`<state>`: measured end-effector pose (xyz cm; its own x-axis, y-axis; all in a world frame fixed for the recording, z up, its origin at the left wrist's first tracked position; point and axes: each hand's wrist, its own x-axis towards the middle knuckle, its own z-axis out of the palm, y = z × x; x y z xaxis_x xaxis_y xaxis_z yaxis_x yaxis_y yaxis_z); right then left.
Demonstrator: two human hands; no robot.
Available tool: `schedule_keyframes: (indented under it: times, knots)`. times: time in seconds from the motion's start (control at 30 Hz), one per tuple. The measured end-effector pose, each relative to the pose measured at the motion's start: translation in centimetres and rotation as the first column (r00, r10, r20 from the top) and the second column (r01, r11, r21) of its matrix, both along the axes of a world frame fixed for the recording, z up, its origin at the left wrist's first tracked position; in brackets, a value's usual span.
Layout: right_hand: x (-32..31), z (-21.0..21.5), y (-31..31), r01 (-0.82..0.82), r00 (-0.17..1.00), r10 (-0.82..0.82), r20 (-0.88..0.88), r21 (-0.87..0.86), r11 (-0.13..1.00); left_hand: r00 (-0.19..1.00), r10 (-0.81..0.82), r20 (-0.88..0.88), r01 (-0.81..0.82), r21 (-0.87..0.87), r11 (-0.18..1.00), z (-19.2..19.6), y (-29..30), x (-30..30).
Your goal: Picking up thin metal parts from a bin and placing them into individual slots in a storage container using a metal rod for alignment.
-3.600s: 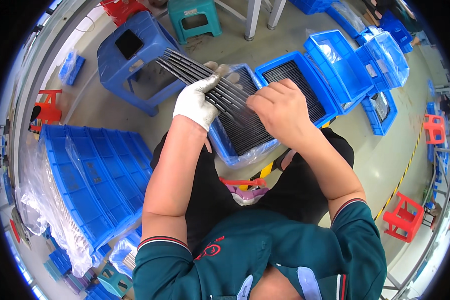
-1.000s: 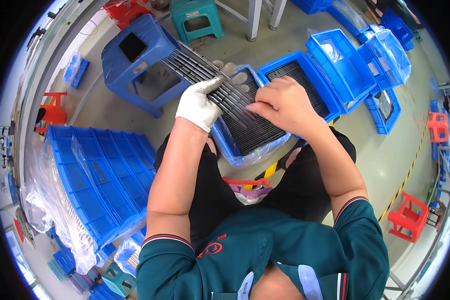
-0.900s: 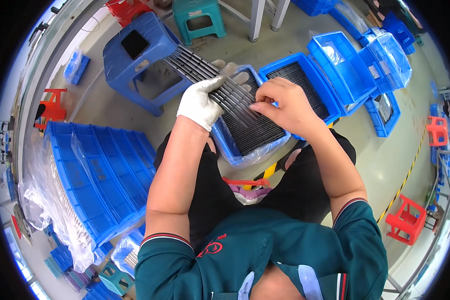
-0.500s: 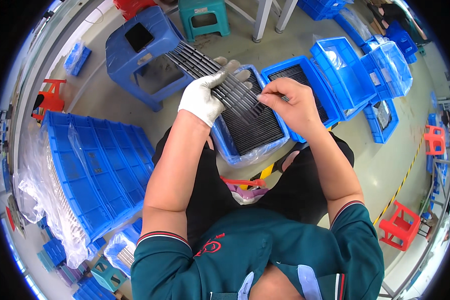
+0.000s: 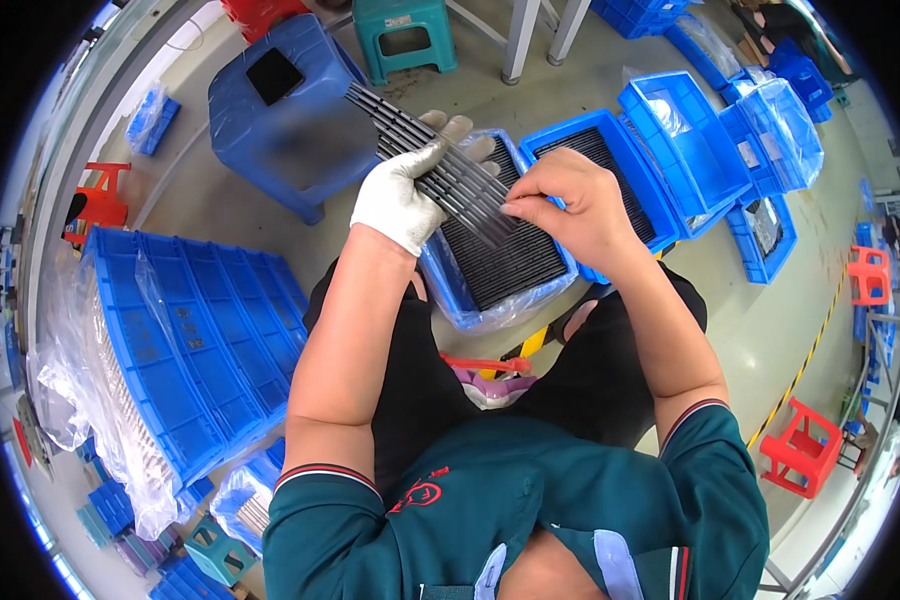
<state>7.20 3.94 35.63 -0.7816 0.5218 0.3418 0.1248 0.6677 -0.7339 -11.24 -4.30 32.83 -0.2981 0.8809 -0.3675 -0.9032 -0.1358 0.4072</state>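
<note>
Several thin dark metal rods (image 5: pixel 456 186) with lighter bands lie side by side, slanting from upper left to lower right. My left hand (image 5: pixel 402 200), in a white glove, is closed around them from below, its fingertips showing beyond their far side. My right hand (image 5: pixel 574 207) is bare, with thumb and forefinger pinched at the near right end of the rods; the exact contact is small. Beneath the rods stands a blue bin (image 5: pixel 568 270) lined with clear plastic, filled with rows of similar dark rods. My hand and the rods hide part of it.
Right of it, another blue bin (image 5: pixel 536 137) holds dark rods. Empty-looking blue bins (image 5: pixel 715 168) stand farther right. A blue stool (image 5: pixel 232 85) with a black flat device (image 5: pixel 275 76) is at upper left. Large blue crates (image 5: pixel 185 340) rise by my left side. A green stool (image 5: pixel 406 40) stands behind.
The held rods and my left hand have shifted slightly left and turned a little. My right hand has moved slightly left, its pinch staying by the rod ends.
</note>
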Motion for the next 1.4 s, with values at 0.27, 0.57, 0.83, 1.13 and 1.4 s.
schedule_keyframes:
  times: [0.27, 0.57, 0.83, 1.13, 1.4]
  knots:
    - [-0.2, -0.3, 0.0, 0.094, 0.988, -0.072, -0.136, 0.164, 0.982, 1.0, 0.003, 0.008, -0.003, 0.012, 1.0, -0.3, 0.1, -0.1]
    - [-0.5, -0.4, -0.6, 0.015, 0.997, 0.003, -0.081, 0.228, 0.974, 0.999, 0.026, -0.045, -0.027, -0.021, 0.999, 0.2, 0.1, 0.2]
    - [-1.0, -0.8, -1.4, -0.043, 0.999, 0.047, 0.007, 0.548, 0.835, 0.999, 0.044, -0.009, -0.045, -0.075, 0.996, 0.0, 0.4, 0.3]
    - [-0.6, 0.1, -1.2, 0.07, 0.995, -0.064, -0.078, 0.081, 0.994, 1.0, 0.02, -0.01, -0.02, -0.028, 0.999, -0.7, 0.5, -0.6]
    - [-0.7, -0.8, -0.6, 0.083, 0.995, -0.091, -0.051, -0.136, 0.987, 0.999, 0.034, 0.01, -0.034, 0.025, 0.999, -0.1, 0.4, -0.3]
